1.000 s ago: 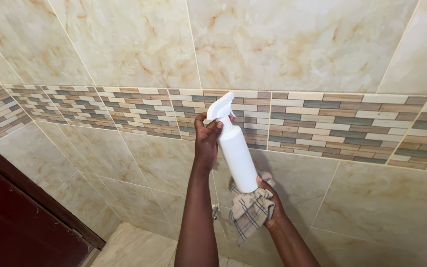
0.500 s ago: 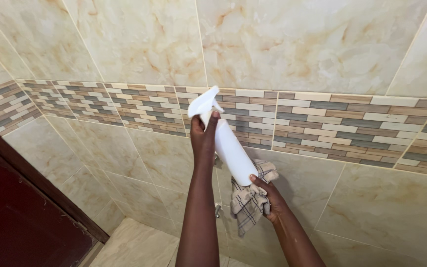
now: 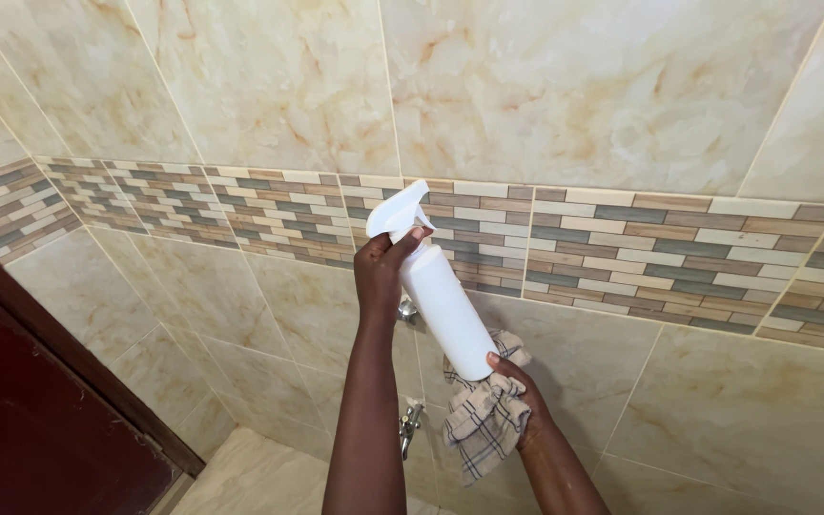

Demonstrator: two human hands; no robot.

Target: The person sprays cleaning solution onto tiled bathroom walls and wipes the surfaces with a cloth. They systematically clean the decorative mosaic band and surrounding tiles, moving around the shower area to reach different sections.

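Now left hand [image 3: 381, 277] has its grip closed round the neck of the white spray bottle [image 3: 441, 291], fingers wrapped under the trigger head, which sat a bit higher half a second ago and has dropped and tilted slightly. Right hand [image 3: 519, 396] grips the checked cloth [image 3: 484, 420] bunched in the palm, thumb touching the bottle's base, same as before. Bottle is held up in the air before the tiled wall [image 3: 622, 95], nozzle pointing left along the mosaic band [image 3: 240, 210]; tap [image 3: 410, 420] lower down.
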